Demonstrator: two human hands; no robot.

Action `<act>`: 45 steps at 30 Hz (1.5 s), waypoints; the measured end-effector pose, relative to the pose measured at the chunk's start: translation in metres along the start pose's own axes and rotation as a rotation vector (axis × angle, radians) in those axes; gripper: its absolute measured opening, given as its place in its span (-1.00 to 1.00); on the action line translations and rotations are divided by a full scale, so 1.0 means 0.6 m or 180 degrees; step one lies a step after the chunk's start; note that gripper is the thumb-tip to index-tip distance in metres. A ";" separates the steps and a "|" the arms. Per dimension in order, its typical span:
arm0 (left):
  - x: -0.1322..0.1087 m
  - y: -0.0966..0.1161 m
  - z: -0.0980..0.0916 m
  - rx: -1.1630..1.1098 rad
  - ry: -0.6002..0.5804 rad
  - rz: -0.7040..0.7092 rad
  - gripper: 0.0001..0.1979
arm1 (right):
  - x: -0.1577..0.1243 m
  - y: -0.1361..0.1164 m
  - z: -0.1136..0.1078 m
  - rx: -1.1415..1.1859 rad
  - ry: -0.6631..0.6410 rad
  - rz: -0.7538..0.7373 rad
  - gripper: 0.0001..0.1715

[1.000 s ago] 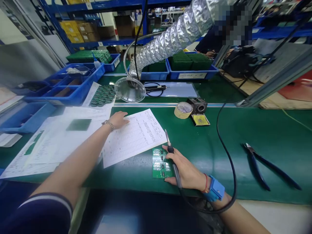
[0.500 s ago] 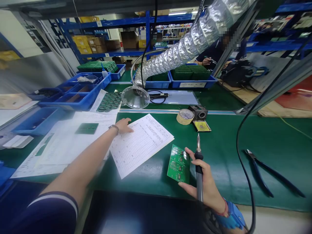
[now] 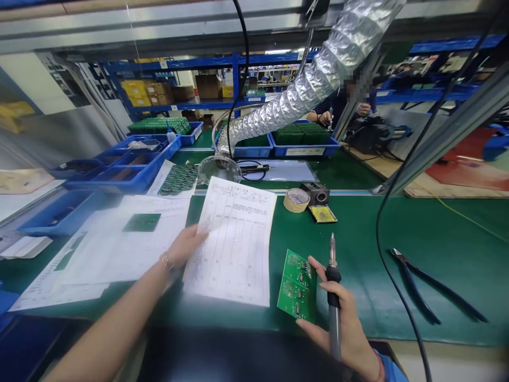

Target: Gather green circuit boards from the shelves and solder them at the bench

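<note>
My left hand [image 3: 186, 245] grips the left edge of a stack of printed forms [image 3: 238, 244], which is lifted and tilted up off the green mat; the thumb lies over the front. Closed in my right hand [image 3: 345, 313] are a green circuit board [image 3: 297, 286], held by its edges between thumb and fingertip, and a soldering iron [image 3: 334, 307] with its tip pointing away from me. Small components show on the board's face. Left of the forms, another circuit board [image 3: 142, 222] lies on white papers [image 3: 107, 254].
Cutting pliers [image 3: 417, 281] lie at right behind a hanging black cable [image 3: 384, 228]. A tape roll [image 3: 296, 200] sits beside a soldering stand [image 3: 317, 194] and yellow sponge [image 3: 323, 214]. A silver duct [image 3: 286, 103] ends in a clear funnel. Blue bins [image 3: 123, 179] stand left; a person works opposite.
My left hand has gone from resting on the forms to gripping their edge, raising and turning them more upright. The right hand still holds the board and iron. The view has tilted up slightly.
</note>
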State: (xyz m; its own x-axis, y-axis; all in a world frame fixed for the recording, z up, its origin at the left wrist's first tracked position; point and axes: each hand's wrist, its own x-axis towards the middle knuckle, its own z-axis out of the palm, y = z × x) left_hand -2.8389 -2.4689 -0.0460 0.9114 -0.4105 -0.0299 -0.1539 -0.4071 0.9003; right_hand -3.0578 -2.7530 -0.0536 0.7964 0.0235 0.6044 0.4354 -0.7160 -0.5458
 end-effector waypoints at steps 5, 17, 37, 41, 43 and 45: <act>-0.101 -0.019 0.018 -0.2017 0.0046 -0.0398 -0.52 | 0.017 -0.007 0.003 0.0033 0.0116 -0.0302 -0.28; -0.138 -0.027 0.009 -0.2426 0.0231 -0.0473 -0.54 | 0.039 -0.022 0.023 -0.0169 -0.0070 -0.0640 -0.29; -0.136 -0.043 0.014 -0.2328 0.0245 -0.0457 -0.54 | 0.050 -0.027 0.039 -0.0184 -0.0299 -0.0694 -0.30; -0.137 -0.041 0.015 -0.2494 0.0180 -0.0500 -0.56 | 0.048 -0.026 0.043 -0.0191 -0.0323 -0.0711 -0.29; -0.138 -0.039 0.016 -0.2654 0.0124 -0.0510 -0.59 | 0.047 -0.024 0.044 -0.0192 -0.0325 -0.0720 -0.29; -0.139 -0.037 0.016 -0.2778 0.0078 -0.0488 -0.61 | 0.047 -0.023 0.046 -0.0170 -0.0326 -0.0711 -0.29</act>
State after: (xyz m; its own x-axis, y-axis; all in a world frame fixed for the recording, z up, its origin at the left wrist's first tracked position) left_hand -2.9152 -2.4336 -0.0677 0.9075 -0.3810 -0.1770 0.3075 0.3154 0.8978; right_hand -3.0299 -2.7234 -0.0452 0.7225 0.2538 0.6431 0.5846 -0.7209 -0.3723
